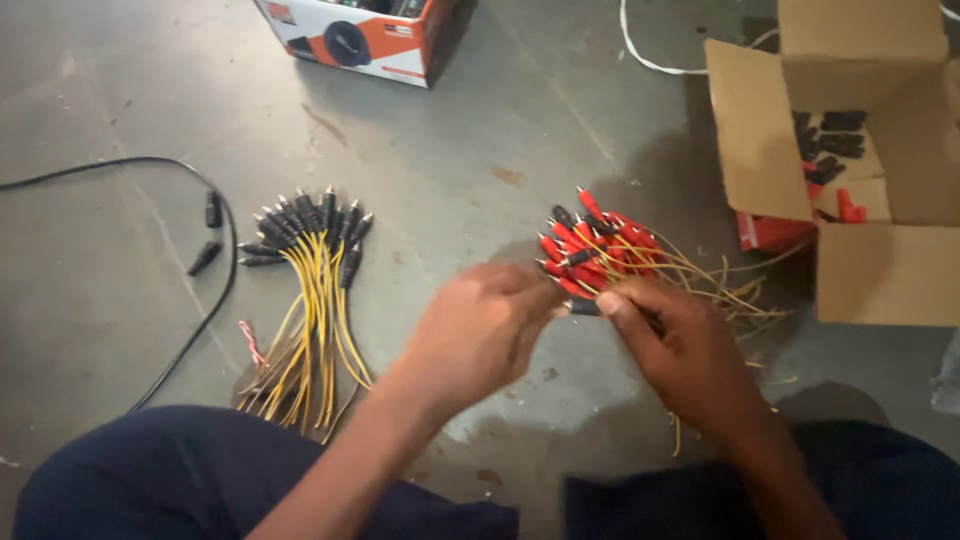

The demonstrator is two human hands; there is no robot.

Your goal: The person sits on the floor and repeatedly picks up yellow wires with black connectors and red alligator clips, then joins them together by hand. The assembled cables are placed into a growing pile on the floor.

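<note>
There is only one view, from a camera on the person's head, tilted steeply down and slightly forward at the floor (480,140) in front of them. It sits close: the knees (150,470) fill the bottom edge, both hands meet mid-frame, and an open carton (870,270) is cut off at the right edge. No second view overlaps it.

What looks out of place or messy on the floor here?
Two loose black plugs lie apart from the tidy black bundle, beside a black cable. The red bundle in both hands is tangled, its yellow wires splaying.
</note>
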